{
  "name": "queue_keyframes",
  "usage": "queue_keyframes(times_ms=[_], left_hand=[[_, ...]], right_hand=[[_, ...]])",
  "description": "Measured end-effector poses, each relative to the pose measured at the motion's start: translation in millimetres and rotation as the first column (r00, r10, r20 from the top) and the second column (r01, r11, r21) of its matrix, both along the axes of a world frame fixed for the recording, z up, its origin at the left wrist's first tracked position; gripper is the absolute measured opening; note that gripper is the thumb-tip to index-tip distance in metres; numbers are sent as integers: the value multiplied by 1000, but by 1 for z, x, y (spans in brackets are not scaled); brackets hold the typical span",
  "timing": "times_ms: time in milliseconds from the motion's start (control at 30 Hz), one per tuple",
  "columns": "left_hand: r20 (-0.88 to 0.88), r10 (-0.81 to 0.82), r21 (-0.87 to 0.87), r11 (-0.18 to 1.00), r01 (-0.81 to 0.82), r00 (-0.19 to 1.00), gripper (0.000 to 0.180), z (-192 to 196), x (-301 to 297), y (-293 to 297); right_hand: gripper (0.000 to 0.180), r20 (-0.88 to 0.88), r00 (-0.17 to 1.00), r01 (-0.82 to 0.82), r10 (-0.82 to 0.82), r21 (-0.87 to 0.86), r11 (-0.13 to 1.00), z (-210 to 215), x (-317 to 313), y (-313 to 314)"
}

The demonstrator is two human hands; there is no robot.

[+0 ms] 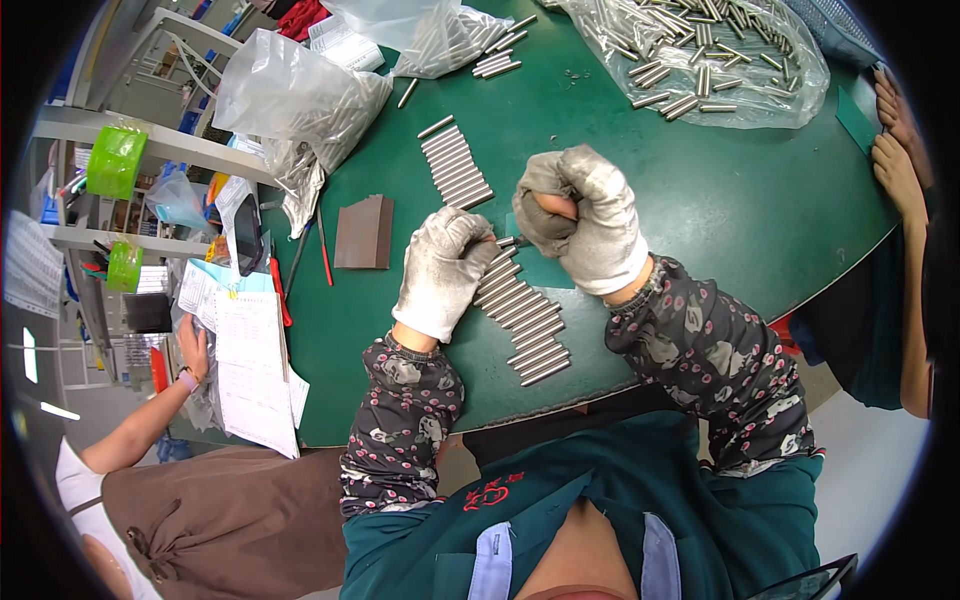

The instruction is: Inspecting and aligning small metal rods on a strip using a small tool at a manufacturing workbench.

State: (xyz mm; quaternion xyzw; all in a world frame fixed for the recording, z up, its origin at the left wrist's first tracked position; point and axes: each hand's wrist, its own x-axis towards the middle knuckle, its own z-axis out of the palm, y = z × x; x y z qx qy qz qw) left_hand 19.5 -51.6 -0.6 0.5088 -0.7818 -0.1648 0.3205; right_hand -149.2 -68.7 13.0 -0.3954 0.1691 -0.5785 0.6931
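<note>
Silver rods (520, 318), green table (700, 200), grey-white gloves (445, 270).

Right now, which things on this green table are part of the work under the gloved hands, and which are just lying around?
In use: left hand; right hand; near row of short steel rods; far row of steel rods.

Lying about: brown rectangular block; red pens; stack of white papers; clear plastic bag of rods.

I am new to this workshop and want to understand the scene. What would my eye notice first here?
First, the two hands in grey work gloves at the centre: the left hand rests on a row of short silver metal rods on the round green table, and the right hand is a raised fist. A clear plastic bag of rods lies at the far edge.
</note>
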Motion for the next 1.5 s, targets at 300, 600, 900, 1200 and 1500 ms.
queue_keyframes(times_ms=[300,600,900,1200,1500], left_hand=[[23,-15,-3,1000,15,1000,15,1,1,1],[21,-40,-31,999,41,999,14,-6,3,-5],[78,-41,21,999,40,996,12,0,2,-4],[120,-22,-160,986,41,992,17,3,-1,-2],[86,-48,-98,994,57,995,16,0,1,-6]], right_hand=[[49,21,999,-35,35,-7,999,2,-1,0],[51,-271,959,31,-79,-179,983,5,8,3],[50,-212,975,58,-64,-32,998,12,12,-8],[36,86,996,-46,41,57,997,4,-1,-6],[42,9,996,90,-90,57,994,3,2,-7]])
